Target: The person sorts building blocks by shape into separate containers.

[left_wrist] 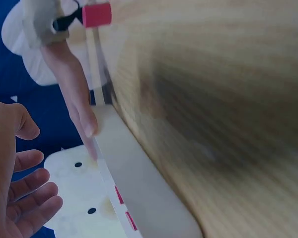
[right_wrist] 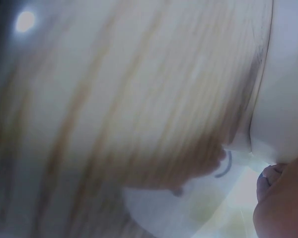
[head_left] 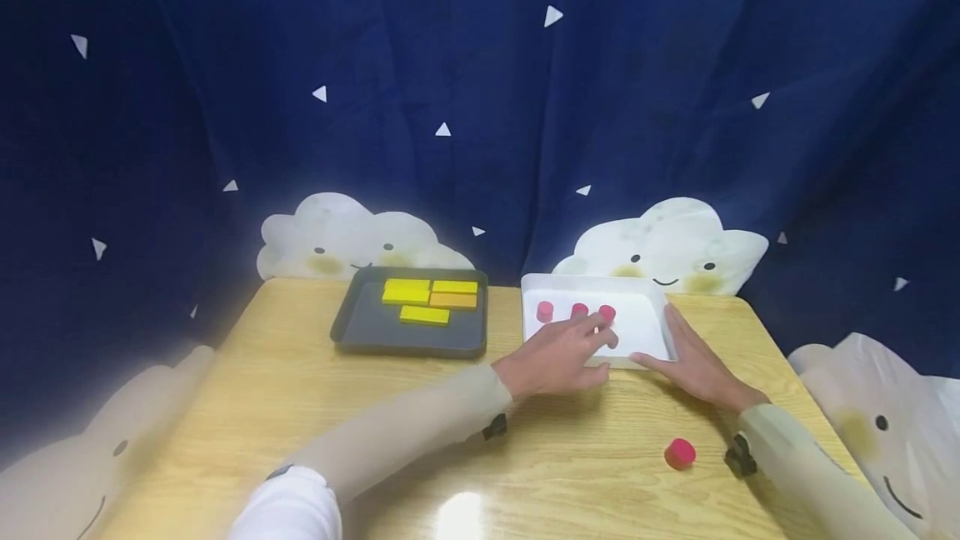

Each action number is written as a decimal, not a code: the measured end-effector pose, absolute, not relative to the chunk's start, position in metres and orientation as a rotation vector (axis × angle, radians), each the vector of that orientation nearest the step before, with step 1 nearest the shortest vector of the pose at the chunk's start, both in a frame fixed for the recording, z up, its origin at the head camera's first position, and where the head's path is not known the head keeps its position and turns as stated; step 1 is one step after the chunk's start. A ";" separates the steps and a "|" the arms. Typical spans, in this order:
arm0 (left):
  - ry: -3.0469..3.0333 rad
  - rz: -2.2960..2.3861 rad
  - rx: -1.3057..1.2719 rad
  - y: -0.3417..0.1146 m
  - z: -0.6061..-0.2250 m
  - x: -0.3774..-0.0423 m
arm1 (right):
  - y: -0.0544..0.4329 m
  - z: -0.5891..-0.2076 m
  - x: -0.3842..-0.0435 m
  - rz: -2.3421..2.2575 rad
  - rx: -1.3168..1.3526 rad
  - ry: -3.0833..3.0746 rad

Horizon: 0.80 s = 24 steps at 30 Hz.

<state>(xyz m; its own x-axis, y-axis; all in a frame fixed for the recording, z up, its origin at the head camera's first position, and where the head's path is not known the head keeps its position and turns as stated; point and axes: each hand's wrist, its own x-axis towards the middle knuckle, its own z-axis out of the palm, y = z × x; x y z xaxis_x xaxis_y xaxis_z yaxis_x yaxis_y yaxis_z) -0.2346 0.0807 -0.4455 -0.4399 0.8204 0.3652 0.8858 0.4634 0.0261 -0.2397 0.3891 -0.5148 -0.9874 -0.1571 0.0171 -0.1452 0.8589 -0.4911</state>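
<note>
In the head view, a white tray (head_left: 637, 330) stands at the back right of the table. Three short red cylinders, the leftmost one (head_left: 545, 312) in plain sight, are in it. My left hand (head_left: 562, 354) hovers over the tray's near rim, close to the middle cylinder (head_left: 579, 309) and the right one (head_left: 607, 312). Its fingers are loosely bent, and the left wrist view shows nothing between them. My right hand (head_left: 697, 365) holds the tray's near right corner, thumb at the near rim and fingers along the right side. Another red cylinder (head_left: 680, 454) lies on the table near my right forearm.
To the left of the white tray is a dark grey tray (head_left: 367, 327) with several yellow blocks (head_left: 424, 316) and an orange one (head_left: 453, 301). Both trays sit near the back edge of the wooden table (head_left: 300, 390). A dark blue curtain (head_left: 480, 107) hangs behind.
</note>
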 end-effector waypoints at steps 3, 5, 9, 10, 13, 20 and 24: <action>-2.406 -0.301 -1.452 0.077 -0.448 -0.225 | 0.389 -0.515 -0.239 -0.800 -0.237 2.993; -2.392 -0.284 -1.444 0.074 -0.449 -0.220 | 0.390 -0.516 -0.239 -0.805 -0.222 2.988; -2.378 -0.267 -1.444 0.069 -0.453 -0.210 | 0.391 -0.520 -0.240 -0.813 -0.215 2.991; -2.378 -0.267 -1.447 0.067 -0.454 -0.209 | 0.390 -0.521 -0.240 -0.815 -0.217 2.992; -2.395 -0.311 -1.470 0.064 -0.460 -0.205 | 0.390 -0.524 -0.240 -0.811 -0.221 2.990; -2.388 -0.429 -1.554 0.066 -0.470 -0.197 | 0.389 -0.522 -0.240 -0.816 -0.220 2.988; -2.364 -0.404 -1.619 0.075 -0.474 -0.189 | 0.389 -0.520 -0.240 -0.810 -0.213 2.985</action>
